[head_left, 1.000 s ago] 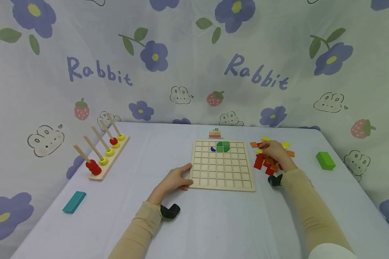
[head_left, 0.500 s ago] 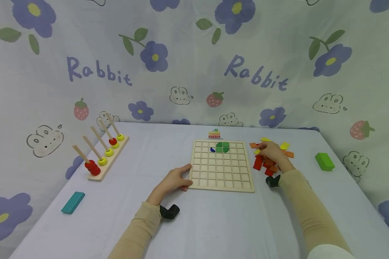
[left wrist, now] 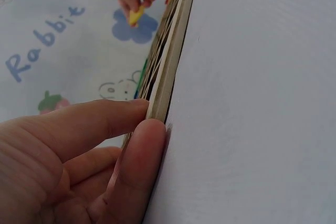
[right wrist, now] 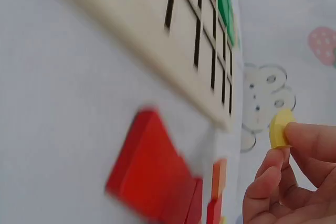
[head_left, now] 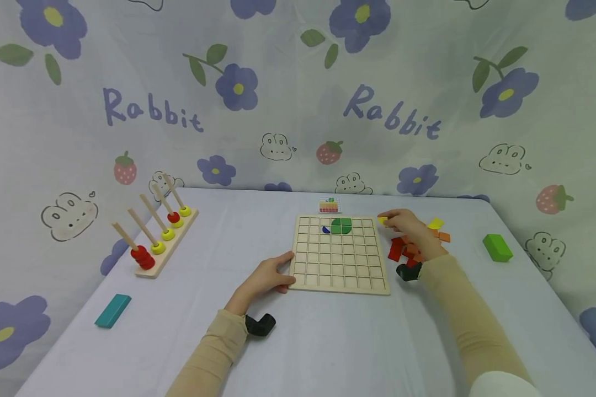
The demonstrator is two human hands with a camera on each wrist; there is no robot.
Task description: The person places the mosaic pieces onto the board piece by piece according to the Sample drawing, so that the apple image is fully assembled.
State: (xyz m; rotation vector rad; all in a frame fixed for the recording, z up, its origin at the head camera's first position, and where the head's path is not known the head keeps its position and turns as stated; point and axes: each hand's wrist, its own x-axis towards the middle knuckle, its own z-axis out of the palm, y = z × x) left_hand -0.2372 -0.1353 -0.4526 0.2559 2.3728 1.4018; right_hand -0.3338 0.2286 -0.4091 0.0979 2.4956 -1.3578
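Observation:
My left hand (head_left: 265, 275) holds the left edge of a wooden grid board (head_left: 340, 264); in the left wrist view, thumb and finger pinch the rim. Green tiles (head_left: 341, 226) and a dark blue tile (head_left: 326, 229) sit in the board's upper cells. My right hand (head_left: 409, 227) is just beyond the board's upper right corner. Between its thumb and fingers it pinches a yellow tile (right wrist: 282, 128). Beneath and behind this hand lies a loose pile of red tiles (head_left: 396, 250) and orange tiles (head_left: 444, 237), partly hidden by it.
A small picture card (head_left: 330, 205) lies behind the board. At the left stand a wooden peg rack (head_left: 171, 245) with red and yellow beads and a teal block (head_left: 112, 311). A green block (head_left: 497, 248) rests at the far right, and a loose yellow tile (head_left: 435, 223) by the pile.
My right hand has come away from the tile pile toward the board's upper right corner, with a yellow tile in its fingers. The left hand has stayed at the board's edge.

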